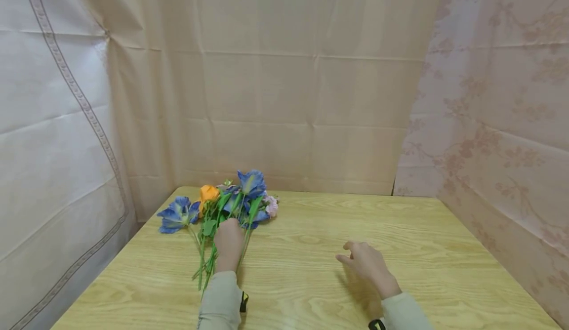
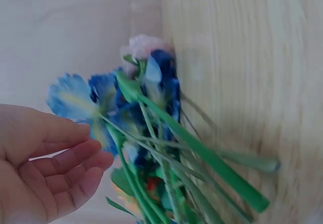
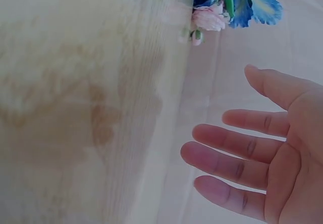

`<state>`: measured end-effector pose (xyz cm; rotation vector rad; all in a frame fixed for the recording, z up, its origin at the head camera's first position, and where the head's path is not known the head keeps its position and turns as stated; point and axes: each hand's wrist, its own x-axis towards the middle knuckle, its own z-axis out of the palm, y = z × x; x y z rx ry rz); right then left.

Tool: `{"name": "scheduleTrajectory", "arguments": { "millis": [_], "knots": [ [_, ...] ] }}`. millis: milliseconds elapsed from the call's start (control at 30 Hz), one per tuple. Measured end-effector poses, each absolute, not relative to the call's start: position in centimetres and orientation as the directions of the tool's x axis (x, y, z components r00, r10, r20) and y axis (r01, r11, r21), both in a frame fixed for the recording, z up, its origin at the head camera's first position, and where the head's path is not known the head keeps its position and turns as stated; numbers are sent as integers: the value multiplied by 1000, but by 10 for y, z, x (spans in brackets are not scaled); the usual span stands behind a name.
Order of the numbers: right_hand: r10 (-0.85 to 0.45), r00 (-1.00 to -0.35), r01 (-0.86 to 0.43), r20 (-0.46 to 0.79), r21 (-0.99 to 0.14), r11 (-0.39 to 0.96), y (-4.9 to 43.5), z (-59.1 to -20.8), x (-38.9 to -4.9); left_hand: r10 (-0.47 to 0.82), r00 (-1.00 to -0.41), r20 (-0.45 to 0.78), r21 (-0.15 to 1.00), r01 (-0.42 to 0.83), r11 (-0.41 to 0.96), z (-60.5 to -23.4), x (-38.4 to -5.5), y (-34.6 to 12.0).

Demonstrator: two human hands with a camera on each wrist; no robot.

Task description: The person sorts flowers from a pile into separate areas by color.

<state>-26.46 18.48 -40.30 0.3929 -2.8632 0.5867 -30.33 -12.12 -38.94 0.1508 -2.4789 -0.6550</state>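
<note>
In the head view, artificial flowers lie heaped at the table's left: blue irises (image 1: 252,184), an orange flower (image 1: 209,193) and a pink flower (image 1: 271,205), their green stems (image 1: 201,266) towards the front. My left hand (image 1: 229,241) is over the stems. In the left wrist view, the left hand's fingers (image 2: 75,158) bend loosely beside a blue iris (image 2: 75,100); no stem shows between them, and I cannot tell whether the fingertips touch the flower. My right hand (image 1: 366,261) hovers over the table to the right, fingers (image 3: 227,158) spread and holding nothing.
The wood-grain table (image 1: 311,280) extends across the front. A beige curtain (image 1: 302,98) hangs behind it, a white curtain (image 1: 53,137) at the left and a floral-patterned curtain (image 1: 502,137) at the right. Dark wristbands (image 1: 243,301) show at the sleeves.
</note>
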Motion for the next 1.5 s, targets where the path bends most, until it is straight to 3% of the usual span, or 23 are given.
{"name": "scheduleTrajectory", "arguments": {
  "millis": [200, 633, 1033, 1500],
  "knots": [
    [-234, -943, -310, 237, -363, 879, 185, -405, -263, -304, -881, 364, 557, -56, 829, -395, -309, -133],
    [-256, -938, -332, 235, -390, 859, 187, -407, -263, -298, -911, 286, 538, -104, 836, -413, -319, -144],
    [-260, -940, -330, 220, -402, 854, 185, -406, -261, -340, -901, 271, 507, -167, 846, -415, -328, -143],
    [-296, -929, -364, 220, -411, 836, 189, -411, -260, -319, -901, 293, 623, -73, 779, -411, -324, -140]
  ]
}}
